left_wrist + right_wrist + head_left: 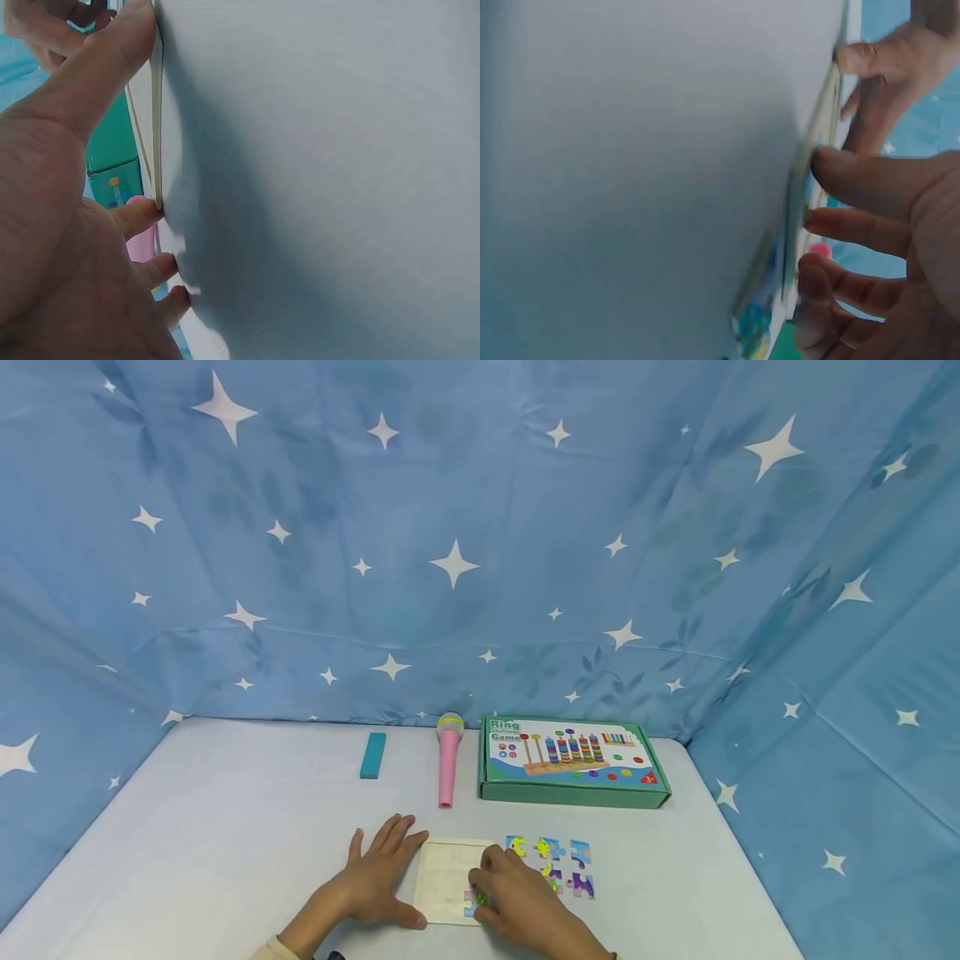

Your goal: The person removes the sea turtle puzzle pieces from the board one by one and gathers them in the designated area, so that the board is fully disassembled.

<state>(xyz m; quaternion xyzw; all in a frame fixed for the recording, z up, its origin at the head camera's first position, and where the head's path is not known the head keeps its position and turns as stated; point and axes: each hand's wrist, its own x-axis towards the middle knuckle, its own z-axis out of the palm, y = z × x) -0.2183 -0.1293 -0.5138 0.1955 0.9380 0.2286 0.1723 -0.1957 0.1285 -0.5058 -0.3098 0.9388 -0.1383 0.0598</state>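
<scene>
A shallow wooden puzzle tray point(444, 881) lies flat on the table. My left hand point(378, 875) spreads along its left side, with the thumb at the near corner and straight fingers at the far one. Over the tray's near right corner, my right hand point(521, 897) bends its fingers and holds a puzzle piece point(482, 899) with green on it between thumb and index finger. A pink and blue piece point(469, 903) lies in the tray beside it. Several loose puzzle pieces point(581, 885) lie right of the tray, some partly hidden by the right hand.
Behind the tray lie a pink toy microphone point(447, 768) and a teal block point(372, 756). A green ring game box point(573, 762) stands at the back right. White cloth covers the table point(225, 818), and a blue starry curtain point(450, 610) hangs behind it.
</scene>
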